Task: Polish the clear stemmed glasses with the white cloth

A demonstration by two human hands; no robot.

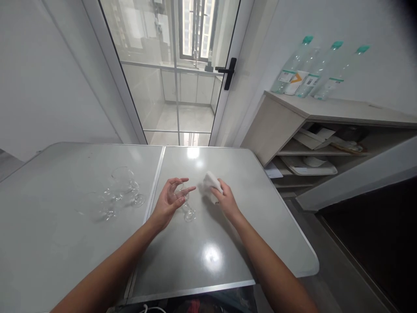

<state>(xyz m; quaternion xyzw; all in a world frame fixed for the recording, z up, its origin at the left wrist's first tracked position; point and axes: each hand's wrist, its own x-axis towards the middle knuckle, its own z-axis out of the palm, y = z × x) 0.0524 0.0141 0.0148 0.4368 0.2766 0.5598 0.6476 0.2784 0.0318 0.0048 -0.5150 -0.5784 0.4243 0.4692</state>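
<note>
My left hand (170, 202) is over the middle of the grey table (208, 252), fingers curled loosely around the bowl of a clear stemmed glass (186, 203) that stands on its foot. Whether the fingers touch the glass is hard to tell. My right hand (224, 198) is closed on a crumpled white cloth (210, 181), just right of the glass and low over the table. Two more clear stemmed glasses (125, 184) stand together on the left half of the table, well away from both hands.
The table is two panels with a seam down the middle. A glass door with a black handle (228, 71) is behind it. At right a low shelf unit (325, 130) carries three plastic bottles (312, 69) and papers.
</note>
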